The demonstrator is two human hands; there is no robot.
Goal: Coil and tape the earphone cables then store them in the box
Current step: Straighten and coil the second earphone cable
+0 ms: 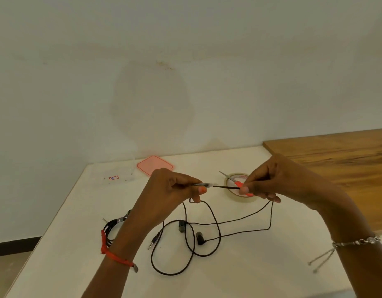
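My left hand [175,188] and my right hand [269,179] are raised above the white table [261,265], each pinching the same black earphone cable [207,239]. A short stretch of it is taut between them. The rest hangs down and lies in loose loops on the table, with two earbuds [199,237] and the jack plug [153,241]. A second black earphone, coiled [111,227], lies partly hidden behind my left wrist. A roll of clear tape [239,190] with small red-handled scissors [233,180] on it sits behind my right hand.
A clear plastic box [115,176] with a small label stands at the table's back left. Its pink lid [155,165] lies flat beside it. A wooden surface [336,151] adjoins the table at the right. A white wall rises behind.
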